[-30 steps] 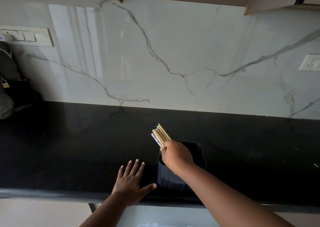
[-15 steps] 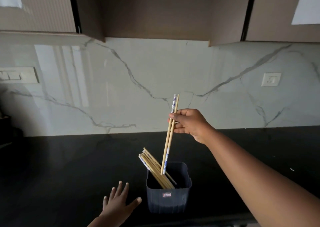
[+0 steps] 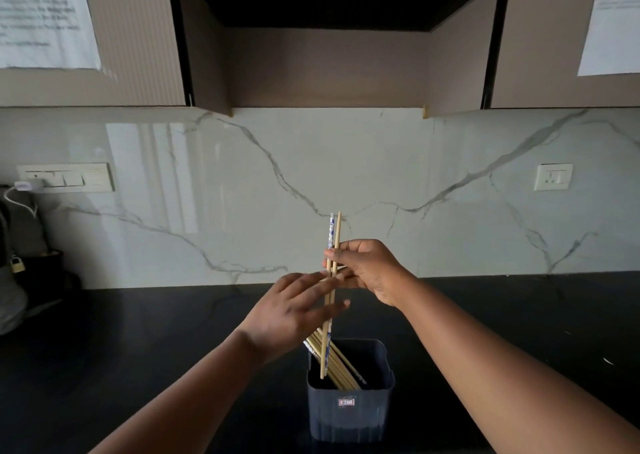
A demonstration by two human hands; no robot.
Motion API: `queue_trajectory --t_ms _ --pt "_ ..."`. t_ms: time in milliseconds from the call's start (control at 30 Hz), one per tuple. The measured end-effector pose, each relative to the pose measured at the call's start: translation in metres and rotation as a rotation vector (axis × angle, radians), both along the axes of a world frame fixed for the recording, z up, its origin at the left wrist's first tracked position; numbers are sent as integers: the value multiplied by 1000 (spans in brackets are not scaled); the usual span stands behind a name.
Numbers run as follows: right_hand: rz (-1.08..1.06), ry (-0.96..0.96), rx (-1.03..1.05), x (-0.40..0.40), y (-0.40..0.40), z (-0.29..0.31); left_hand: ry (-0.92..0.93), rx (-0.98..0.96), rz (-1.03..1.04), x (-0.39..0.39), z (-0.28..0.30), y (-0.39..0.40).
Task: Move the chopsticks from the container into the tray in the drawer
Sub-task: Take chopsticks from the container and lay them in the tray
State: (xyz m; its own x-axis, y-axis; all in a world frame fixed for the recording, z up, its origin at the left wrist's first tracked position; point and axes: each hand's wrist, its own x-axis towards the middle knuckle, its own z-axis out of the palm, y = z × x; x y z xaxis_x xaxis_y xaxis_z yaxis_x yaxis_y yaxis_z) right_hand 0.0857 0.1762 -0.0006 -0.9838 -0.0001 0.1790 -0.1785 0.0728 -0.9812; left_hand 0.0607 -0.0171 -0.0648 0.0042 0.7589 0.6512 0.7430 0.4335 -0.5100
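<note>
A dark square container (image 3: 349,408) stands on the black counter near its front edge. Several pale wooden chopsticks (image 3: 341,367) lean inside it toward the left. My right hand (image 3: 370,270) pinches two chopsticks (image 3: 333,235) upright above the container, one plain wood, one with a blue-and-white end; their lower tips hang just inside the container's mouth. My left hand (image 3: 294,311) is raised in front of the pair, with straight fingers touching their middle. The drawer and its tray are out of view.
The black counter (image 3: 138,342) runs to a white marble backsplash. A switch panel (image 3: 65,176) with a plugged cable and dark bags (image 3: 20,263) sit at the far left. A socket (image 3: 553,176) is on the right wall. Cabinets with taped papers hang overhead.
My right hand drew two chopsticks up out of the container. My left hand rose from the counter and now touches the pair.
</note>
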Motion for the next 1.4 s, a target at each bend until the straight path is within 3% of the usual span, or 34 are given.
queue_trajectory --t_ms 267,433,500,600,667,733,1000,1233,1400 --pt "-18 -42 -52 4 7 -6 104 -117 -83 -1 10 -7" --pt "-87 -75 -182 3 18 1 -27 -44 -108 -1 31 -11" --pt "-91 -70 -180 2 21 3 -286 112 -59 3 37 -7" --pt "-65 -43 -105 1 21 2 -964 481 111 4 54 7" --pt "-39 -30 -58 0 15 -1 -1356 631 120 -1 65 17" --pt "-17 -21 -24 -1 8 -4 -1517 680 103 -5 71 22" --pt "-74 22 -42 -6 -7 -12 -1643 746 31 -8 55 31" --pt "-174 7 -66 -13 -12 -20 -1573 788 -47 -9 40 35" --pt "-168 -3 -60 -12 -10 -21 -1653 817 -114 -10 37 35"
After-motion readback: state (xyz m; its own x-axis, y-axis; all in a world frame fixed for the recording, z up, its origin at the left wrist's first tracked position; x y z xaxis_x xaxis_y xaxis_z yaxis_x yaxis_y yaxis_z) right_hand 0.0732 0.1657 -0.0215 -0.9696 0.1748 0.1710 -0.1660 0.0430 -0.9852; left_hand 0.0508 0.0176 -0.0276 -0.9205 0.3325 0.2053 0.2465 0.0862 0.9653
